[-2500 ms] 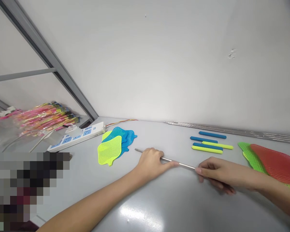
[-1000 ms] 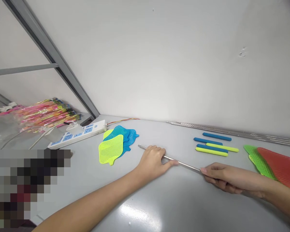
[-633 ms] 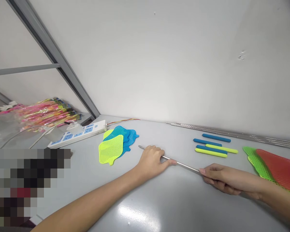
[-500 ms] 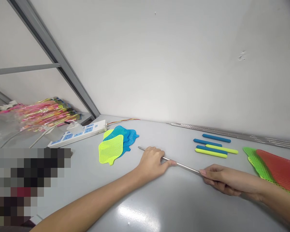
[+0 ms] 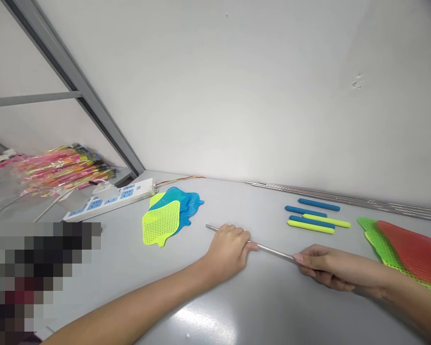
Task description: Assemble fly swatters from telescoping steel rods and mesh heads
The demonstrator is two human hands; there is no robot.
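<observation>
The grey worktop (image 5: 266,311) bears long steel rods (image 5: 345,197) along its back, a red sheet (image 5: 414,256) on its right and a yellow-and-blue mesh pile (image 5: 160,224) on its left. Over the worktop's middle, the left hand (image 5: 228,251) and right hand (image 5: 326,268) have fingers clamped on one metal rod (image 5: 275,251). Five short sticks (image 5: 318,204) lie towards the worktop's back.

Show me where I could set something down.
Bare grey tabletop lies on the near side of the held silver metal rod, and between the yellow and blue perforated sheets and blue and yellow sticks. The far right is crowded with overlapping red and green sheets.
</observation>
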